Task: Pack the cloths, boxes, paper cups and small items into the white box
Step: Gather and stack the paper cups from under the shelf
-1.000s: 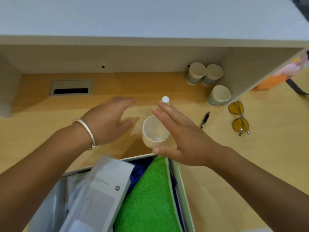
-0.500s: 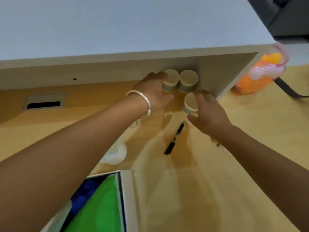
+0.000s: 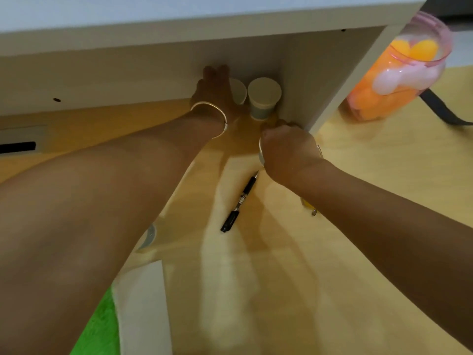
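Note:
Three upside-down paper cups stand under the white shelf at the back of the desk. My left hand reaches in and holds the left paper cup, mostly covering it. The middle paper cup stands free beside it. My right hand grips the near paper cup; only a sliver of it shows. A black pen lies on the desk between my arms. The white box sits at the bottom left with a green cloth inside.
Another cup peeks out from under my left forearm. Yellow glasses are mostly hidden by my right arm. A pink-lidded jar of orange balls and a black strap lie right of the shelf. A cable slot is far left.
Both hands left the upright cup near the box and reached to the cups under the shelf. Each hand now holds one. The view has moved forward and right.

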{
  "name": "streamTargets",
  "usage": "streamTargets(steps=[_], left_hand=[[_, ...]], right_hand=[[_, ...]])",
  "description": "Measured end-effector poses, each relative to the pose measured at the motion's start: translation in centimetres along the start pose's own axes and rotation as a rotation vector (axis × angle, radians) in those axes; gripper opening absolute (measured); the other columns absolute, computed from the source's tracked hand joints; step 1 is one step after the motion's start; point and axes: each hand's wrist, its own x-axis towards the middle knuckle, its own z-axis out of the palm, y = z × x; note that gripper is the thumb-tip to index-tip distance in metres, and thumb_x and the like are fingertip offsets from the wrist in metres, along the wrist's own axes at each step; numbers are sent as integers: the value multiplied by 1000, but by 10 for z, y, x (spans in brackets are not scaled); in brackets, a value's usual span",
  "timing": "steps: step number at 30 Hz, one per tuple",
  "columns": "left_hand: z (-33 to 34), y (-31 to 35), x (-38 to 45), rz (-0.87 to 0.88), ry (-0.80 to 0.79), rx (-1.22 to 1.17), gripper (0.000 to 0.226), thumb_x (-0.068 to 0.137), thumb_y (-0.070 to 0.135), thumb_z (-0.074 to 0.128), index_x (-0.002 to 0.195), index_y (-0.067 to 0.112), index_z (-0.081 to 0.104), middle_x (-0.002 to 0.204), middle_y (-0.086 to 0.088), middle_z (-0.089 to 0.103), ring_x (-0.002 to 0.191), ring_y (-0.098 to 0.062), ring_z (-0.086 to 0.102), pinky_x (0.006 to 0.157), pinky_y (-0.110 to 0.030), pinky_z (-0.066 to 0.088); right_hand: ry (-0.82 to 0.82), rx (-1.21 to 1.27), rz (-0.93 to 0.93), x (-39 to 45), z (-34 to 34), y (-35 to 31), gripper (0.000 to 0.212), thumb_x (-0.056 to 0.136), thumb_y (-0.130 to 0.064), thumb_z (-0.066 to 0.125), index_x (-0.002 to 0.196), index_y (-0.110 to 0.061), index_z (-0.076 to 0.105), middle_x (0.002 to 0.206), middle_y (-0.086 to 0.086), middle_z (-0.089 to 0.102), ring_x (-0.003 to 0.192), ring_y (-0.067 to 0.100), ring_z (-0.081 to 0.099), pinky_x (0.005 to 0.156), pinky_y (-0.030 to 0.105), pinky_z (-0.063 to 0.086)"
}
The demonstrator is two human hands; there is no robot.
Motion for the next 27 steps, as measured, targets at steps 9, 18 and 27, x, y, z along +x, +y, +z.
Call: streamTargets(steps=[9, 18, 27], left_hand=[[-30, 18, -45, 64, 323, -330, 79, 66, 52, 74, 131, 17, 47, 131, -4, 49, 116, -20, 52, 92, -28, 45], [-10, 55, -9, 208, 81, -159, 77, 71, 50, 74, 134, 16, 46, 136, -5, 47, 122, -24, 48, 92, -24, 37], [29, 36, 2, 109, -163, -83, 85, 74, 57, 71, 138, 19, 29, 131, -12, 45, 109, -36, 54, 83, -41, 48]], right_hand=[[122, 219, 16, -62, 1, 18, 55, 81, -46, 56, 126, -19, 43, 119, 4, 54, 106, 28, 49, 78, 38, 37], [86, 365, 42, -99, 21, 20, 61, 77, -41, 62, 132, -19, 44, 125, 3, 55, 109, 28, 50, 87, 38, 43], [106, 443, 71, -100, 35, 33, 63, 79, -40, 62, 135, -21, 41, 129, 1, 51, 113, 25, 46, 87, 37, 43]])
